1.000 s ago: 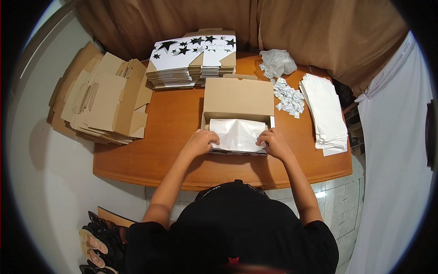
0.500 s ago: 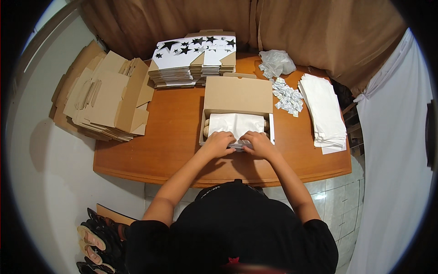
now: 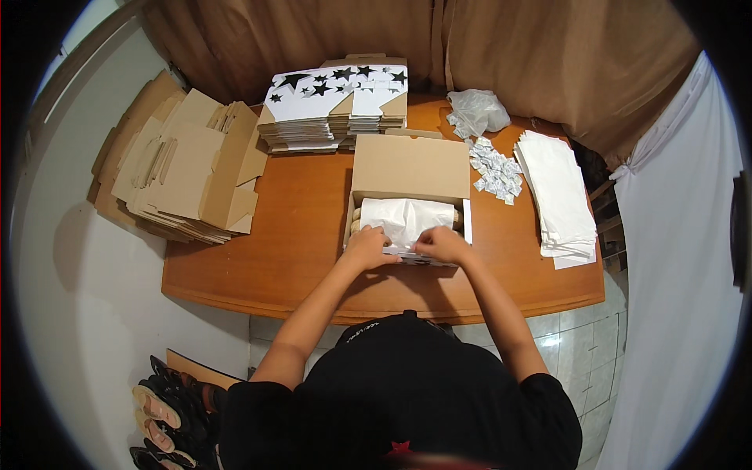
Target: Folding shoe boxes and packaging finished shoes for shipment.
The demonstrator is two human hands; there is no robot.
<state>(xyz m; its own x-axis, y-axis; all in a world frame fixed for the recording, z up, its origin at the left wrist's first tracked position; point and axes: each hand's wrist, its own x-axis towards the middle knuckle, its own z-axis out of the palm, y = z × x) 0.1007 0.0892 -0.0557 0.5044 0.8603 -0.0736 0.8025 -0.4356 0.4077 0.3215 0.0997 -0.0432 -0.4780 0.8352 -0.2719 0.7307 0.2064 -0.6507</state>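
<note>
An open cardboard box point(image 3: 410, 168) stands before me on the table, its brown lid raised on the far side. White tissue paper point(image 3: 392, 213) lies inside, over tan rounded things that show at its left and right edges; what they are is mostly covered. My left hand point(image 3: 368, 247) grips the near wall of the box, its fingers over the rim on the paper and its thumb outside. At the near right edge of the paper is my right hand point(image 3: 440, 244), fingers curled in on the sheet.
The wooden table point(image 3: 305, 204) carries flattened brown cartons point(image 3: 180, 172) at left and star-printed white cartons point(image 3: 313, 117) at the back. Small silvery packets point(image 3: 496, 172), a clear plastic bag point(image 3: 479, 110) and stacked white paper point(image 3: 554, 192) lie right. Several sandals point(image 3: 168, 411) sit low at left.
My right hand has turned and curled its fingers in at the paper's near edge. My left hand has shifted slightly left along the near wall, and more of the box front shows.
</note>
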